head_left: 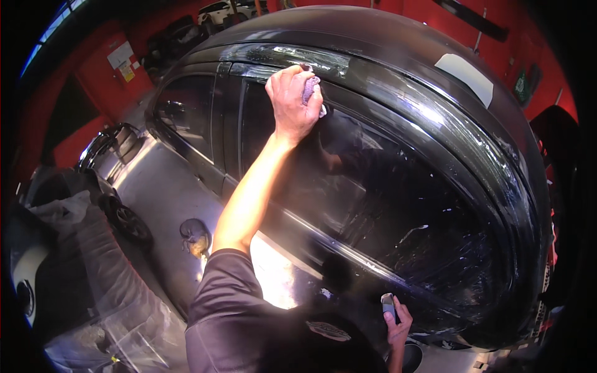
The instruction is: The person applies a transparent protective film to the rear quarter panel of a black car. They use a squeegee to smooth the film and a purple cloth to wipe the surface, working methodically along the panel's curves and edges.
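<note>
A dark car (367, 31) fills most of the head view, its side windows and roof edge facing me. My left hand (287, 102) reaches up to the frame above the side window (385, 186), closed round a crumpled purple cloth (310, 89) that is pressed against the car. Whitish smears and wet-looking streaks run along the roof edge (311, 57) beside it. Low on the right, my right hand (400, 323) grips a small grey, block-like item (388, 304) whose exact kind I cannot make out. It is held near the lower door, apart from the left hand.
At the left stands another car under clear plastic sheeting (93, 261). A dark object with a yellowish part (196, 237) lies on the floor between the cars. Stacked tyres (127, 144) stand farther back, near red walls (112, 81). A pale patch (466, 78) is on the roof.
</note>
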`<state>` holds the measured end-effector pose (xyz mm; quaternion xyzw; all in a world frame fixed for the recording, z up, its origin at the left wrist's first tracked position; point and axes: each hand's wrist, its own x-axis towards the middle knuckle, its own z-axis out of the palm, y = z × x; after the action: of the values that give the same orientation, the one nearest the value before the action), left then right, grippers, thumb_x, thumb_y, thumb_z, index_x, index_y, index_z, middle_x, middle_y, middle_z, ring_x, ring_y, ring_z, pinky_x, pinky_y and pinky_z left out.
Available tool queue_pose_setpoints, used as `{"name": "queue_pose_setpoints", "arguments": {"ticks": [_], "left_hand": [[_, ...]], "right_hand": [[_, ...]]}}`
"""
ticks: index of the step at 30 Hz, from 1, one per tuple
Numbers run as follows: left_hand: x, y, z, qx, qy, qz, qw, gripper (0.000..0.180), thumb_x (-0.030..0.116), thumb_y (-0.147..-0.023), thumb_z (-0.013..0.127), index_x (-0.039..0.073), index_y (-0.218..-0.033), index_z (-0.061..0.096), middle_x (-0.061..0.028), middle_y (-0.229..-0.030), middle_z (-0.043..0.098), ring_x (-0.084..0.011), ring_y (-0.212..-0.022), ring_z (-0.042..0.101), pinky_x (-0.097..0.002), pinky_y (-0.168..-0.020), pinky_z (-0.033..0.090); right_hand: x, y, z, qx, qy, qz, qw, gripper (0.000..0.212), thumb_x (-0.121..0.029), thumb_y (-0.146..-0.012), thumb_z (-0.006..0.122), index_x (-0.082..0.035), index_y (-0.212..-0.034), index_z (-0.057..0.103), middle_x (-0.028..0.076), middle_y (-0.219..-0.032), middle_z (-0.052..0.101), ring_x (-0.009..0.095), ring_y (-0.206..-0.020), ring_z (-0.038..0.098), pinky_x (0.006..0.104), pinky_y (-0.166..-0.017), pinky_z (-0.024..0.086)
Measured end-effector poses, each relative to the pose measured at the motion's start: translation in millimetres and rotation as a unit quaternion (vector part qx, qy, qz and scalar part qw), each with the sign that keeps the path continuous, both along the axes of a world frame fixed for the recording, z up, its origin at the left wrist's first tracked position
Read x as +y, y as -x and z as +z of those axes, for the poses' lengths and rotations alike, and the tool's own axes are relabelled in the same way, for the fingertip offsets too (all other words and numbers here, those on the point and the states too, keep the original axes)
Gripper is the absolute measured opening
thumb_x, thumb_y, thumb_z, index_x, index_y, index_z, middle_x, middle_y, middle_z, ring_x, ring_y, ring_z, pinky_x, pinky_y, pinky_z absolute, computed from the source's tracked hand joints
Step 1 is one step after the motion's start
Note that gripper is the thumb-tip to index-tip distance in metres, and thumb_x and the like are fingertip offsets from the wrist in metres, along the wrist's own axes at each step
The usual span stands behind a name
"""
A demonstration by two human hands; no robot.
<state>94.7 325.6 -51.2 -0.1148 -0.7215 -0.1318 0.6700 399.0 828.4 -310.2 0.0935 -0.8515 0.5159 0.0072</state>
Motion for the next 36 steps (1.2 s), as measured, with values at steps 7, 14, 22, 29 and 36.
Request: {"name": "queue_pose_setpoints", "arguments": {"ticks": [7,14,22,29,36], "left_hand": [[-100,15,11,-0.06,-0.11,0.078,0.989,0.023,0.018,-0.095,0.073,0.007,-0.115,0.072,-0.0142,-0.121,0.069,-0.0377,-0.116,0.061,-0.0503,-0.104,0.046],[56,-14,13,-0.018,0.004,-0.016,1.0,0.025,0.014,-0.087,0.076,0.008,-0.111,0.072,-0.0143,-0.114,0.066,-0.0372,-0.108,0.06,-0.0494,-0.094,0.046],[319,-71,-11,-0.014,0.153,-0.163,0.975,0.034,0.017,-0.078,0.081,0.008,-0.108,0.069,-0.0143,-0.113,0.065,-0.0363,-0.112,0.06,-0.0536,-0.099,0.047],[509,-112,-65,-0.023,0.216,-0.211,0.953,0.028,0.015,-0.08,0.079,0.008,-0.106,0.07,-0.012,-0.108,0.063,-0.034,-0.108,0.059,-0.0519,-0.092,0.043],[645,-153,-132,-0.039,0.311,-0.219,0.924,0.029,0.016,-0.086,0.075,0.009,-0.115,0.074,-0.0124,-0.117,0.064,-0.0342,-0.115,0.059,-0.0574,-0.103,0.044]], "right_hand": [[-26,4,13,0.002,0.025,0.053,0.998,0.054,-0.023,-0.093,0.081,0.006,-0.138,0.073,0.016,-0.109,0.076,0.025,-0.095,0.072,0.0357,-0.086,0.055],[-2,3,25,0.042,0.023,0.038,0.998,0.056,-0.027,-0.095,0.082,0.006,-0.138,0.072,0.016,-0.109,0.075,0.024,-0.096,0.071,0.0352,-0.086,0.055],[78,-39,29,0.045,0.006,0.019,0.999,0.06,-0.03,-0.093,0.079,0.007,-0.14,0.071,0.017,-0.109,0.073,0.028,-0.099,0.072,0.0375,-0.092,0.055],[219,-111,19,0.018,0.009,-0.043,0.999,0.057,-0.022,-0.092,0.083,0.003,-0.142,0.07,0.019,-0.116,0.075,0.033,-0.108,0.073,0.0389,-0.098,0.055],[318,-173,1,0.047,0.066,-0.106,0.991,0.058,-0.019,-0.093,0.083,0.002,-0.145,0.069,0.019,-0.122,0.074,0.034,-0.11,0.073,0.0391,-0.098,0.056]]}}
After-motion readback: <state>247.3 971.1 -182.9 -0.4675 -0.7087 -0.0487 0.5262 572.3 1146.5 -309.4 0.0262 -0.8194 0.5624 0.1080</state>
